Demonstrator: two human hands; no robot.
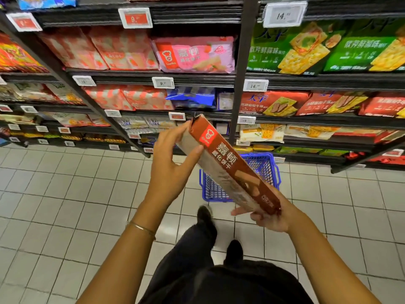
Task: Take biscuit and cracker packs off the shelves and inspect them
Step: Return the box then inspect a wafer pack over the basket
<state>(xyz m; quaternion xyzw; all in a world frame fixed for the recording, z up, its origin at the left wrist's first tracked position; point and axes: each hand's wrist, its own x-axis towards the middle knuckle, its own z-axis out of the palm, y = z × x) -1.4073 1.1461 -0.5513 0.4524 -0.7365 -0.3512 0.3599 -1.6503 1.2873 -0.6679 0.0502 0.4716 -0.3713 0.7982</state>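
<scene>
Currently the brown wafer pack (228,167) is tilting in front of the shelves (197,78), left hand (173,165) pinching its top end, right hand (274,215) gripping its bottom end, partly blocking the blue basket (266,164).

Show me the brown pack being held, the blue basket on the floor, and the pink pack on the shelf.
brown pack (228,165): head view, on its printed front face.
blue basket (266,166): head view, on its mesh wall.
pink pack (195,54): head view, on the middle of its front.

two hands (173,165) (276,216), one brown wafer pack (228,165), one blue basket (266,165), two green cracker packs (291,49) (368,53).
</scene>
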